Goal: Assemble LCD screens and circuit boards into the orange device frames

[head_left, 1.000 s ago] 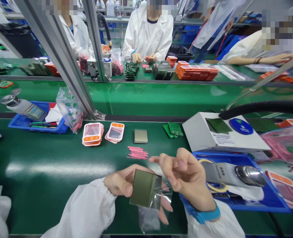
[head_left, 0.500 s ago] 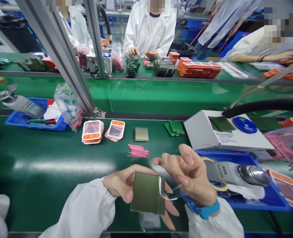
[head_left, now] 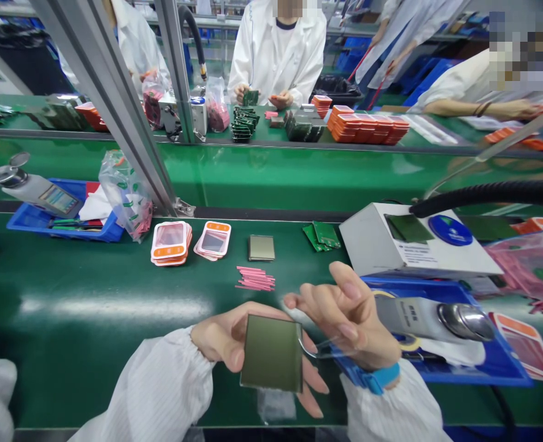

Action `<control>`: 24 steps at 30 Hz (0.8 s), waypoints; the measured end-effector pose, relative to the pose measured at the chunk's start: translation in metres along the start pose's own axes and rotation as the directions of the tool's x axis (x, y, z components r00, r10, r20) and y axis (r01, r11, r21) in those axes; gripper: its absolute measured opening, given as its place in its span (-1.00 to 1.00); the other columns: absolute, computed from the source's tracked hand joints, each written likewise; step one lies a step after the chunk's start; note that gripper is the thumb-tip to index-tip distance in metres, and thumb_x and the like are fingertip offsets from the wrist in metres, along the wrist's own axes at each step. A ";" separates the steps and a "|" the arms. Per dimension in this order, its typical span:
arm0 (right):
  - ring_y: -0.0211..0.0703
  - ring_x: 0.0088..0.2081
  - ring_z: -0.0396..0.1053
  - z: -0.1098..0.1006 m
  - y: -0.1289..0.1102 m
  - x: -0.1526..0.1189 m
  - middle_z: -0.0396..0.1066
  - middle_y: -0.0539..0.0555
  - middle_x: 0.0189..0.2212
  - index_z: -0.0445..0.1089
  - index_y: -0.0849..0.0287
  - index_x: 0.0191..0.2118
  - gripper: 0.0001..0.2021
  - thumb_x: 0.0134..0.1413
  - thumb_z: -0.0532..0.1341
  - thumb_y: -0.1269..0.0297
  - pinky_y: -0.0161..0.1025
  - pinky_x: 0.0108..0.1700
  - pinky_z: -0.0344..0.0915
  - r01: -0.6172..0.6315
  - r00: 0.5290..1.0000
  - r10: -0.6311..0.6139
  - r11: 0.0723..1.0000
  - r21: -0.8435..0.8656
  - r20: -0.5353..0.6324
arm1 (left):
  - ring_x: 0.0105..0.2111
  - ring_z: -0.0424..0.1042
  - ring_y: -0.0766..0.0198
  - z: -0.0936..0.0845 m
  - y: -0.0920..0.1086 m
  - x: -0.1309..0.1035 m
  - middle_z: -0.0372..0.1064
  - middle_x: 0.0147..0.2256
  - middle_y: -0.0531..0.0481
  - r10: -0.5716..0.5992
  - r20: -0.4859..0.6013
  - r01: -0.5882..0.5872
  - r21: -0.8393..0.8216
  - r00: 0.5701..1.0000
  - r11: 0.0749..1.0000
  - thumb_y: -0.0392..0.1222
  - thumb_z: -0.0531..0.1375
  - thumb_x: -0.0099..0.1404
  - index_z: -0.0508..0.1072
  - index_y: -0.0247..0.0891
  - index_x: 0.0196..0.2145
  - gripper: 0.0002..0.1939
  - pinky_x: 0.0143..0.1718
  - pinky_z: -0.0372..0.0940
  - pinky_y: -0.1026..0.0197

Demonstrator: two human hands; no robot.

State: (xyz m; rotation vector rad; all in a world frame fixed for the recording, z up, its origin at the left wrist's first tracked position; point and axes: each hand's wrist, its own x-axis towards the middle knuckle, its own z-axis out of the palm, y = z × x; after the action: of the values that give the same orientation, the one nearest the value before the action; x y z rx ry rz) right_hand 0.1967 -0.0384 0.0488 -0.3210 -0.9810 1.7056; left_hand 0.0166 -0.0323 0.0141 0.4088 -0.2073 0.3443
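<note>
My left hand [head_left: 223, 344] holds a square dark LCD glass panel [head_left: 271, 354], thumb on its left edge and fingers spread beneath it. My right hand [head_left: 345, 319] is closed in a pinch on a clear protective film [head_left: 319, 352], which curls away from the panel's right edge. Below the panel lies a crumpled clear plastic piece [head_left: 277, 406]. Farther back on the green bench are pink strips [head_left: 255, 279], a small stack of LCD panels [head_left: 261, 248], green circuit boards [head_left: 321, 236] and orange-and-white frames [head_left: 170, 243] [head_left: 213, 239].
A blue tray [head_left: 505, 368] on the right holds a metal-capped bottle [head_left: 432, 318], beside a white box [head_left: 367, 239]. Another blue tray [head_left: 27, 224] with a bottle is at the left. A metal post [head_left: 128, 135] rises behind the bench. Co-workers in white coats sit across.
The clear film has come farther off the panel, its edge now at the panel's right side. Across the bench, a co-worker's hand has lifted a green circuit board.
</note>
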 end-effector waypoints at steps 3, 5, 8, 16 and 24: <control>-0.30 -0.57 -0.05 0.000 -0.001 0.002 -0.03 -0.21 -0.68 0.18 -0.04 -0.32 -0.70 -0.02 0.36 0.31 -0.20 -0.16 0.27 0.000 1.000 0.000 1.000 -0.005 0.004 | -0.10 0.49 -0.06 0.001 0.001 0.001 0.48 -0.09 -0.25 0.013 -0.017 -0.013 -0.004 1.000 1.000 -0.13 0.41 -0.06 0.38 -0.38 0.05 -0.30 0.12 0.10 -0.21; -0.31 -0.57 -0.05 0.000 -0.001 0.003 -0.04 -0.22 -0.69 0.18 -0.04 -0.32 -0.70 -0.03 0.36 0.31 -0.20 -0.16 0.27 0.002 1.000 -0.002 1.000 0.008 0.008 | -0.11 0.49 -0.05 0.002 0.001 0.002 0.48 -0.10 -0.25 0.014 -0.033 -0.014 -0.003 0.999 1.000 -0.13 0.42 -0.07 0.39 -0.38 0.04 -0.30 0.10 0.13 -0.19; -0.32 -0.58 -0.06 0.000 -0.001 0.004 -0.05 -0.23 -0.69 0.18 -0.03 -0.32 -0.71 -0.03 0.35 0.32 -0.21 -0.14 0.27 0.001 1.000 -0.001 1.000 0.024 0.002 | -0.14 0.50 -0.05 0.004 0.002 0.003 0.49 -0.12 -0.25 0.013 -0.047 -0.013 0.002 0.999 1.000 -0.13 0.43 -0.09 0.41 -0.38 0.02 -0.30 0.08 0.15 -0.17; -0.31 -0.62 -0.10 0.001 -0.004 0.005 -0.10 -0.24 -0.73 0.13 -0.02 -0.37 -0.68 -0.06 0.36 0.30 -0.20 -0.20 0.29 -0.002 1.000 0.002 1.000 0.021 -0.011 | -0.14 0.50 0.03 0.009 0.002 0.005 0.50 -0.14 -0.21 0.058 -0.047 -0.058 0.003 0.997 0.998 -0.15 0.42 -0.05 0.42 -0.31 0.03 -0.34 0.04 0.22 -0.10; -0.32 -0.64 -0.12 0.001 -0.006 0.006 -0.13 -0.26 -0.75 0.06 0.02 -0.44 -0.63 -0.05 0.36 0.31 -0.22 -0.21 0.29 -0.025 1.000 0.024 0.999 0.028 0.005 | -0.17 0.50 0.02 0.010 0.002 0.005 0.51 -0.19 -0.22 0.034 -0.103 -0.035 -0.011 0.994 0.999 -0.13 0.44 -0.13 0.45 -0.40 -0.02 -0.32 0.01 0.25 -0.10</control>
State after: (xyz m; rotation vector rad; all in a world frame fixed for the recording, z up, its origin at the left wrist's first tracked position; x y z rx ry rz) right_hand 0.1982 -0.0330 0.0556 -0.3120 -0.9591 1.7415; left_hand 0.0191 -0.0330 0.0249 0.3741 -0.1157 0.3970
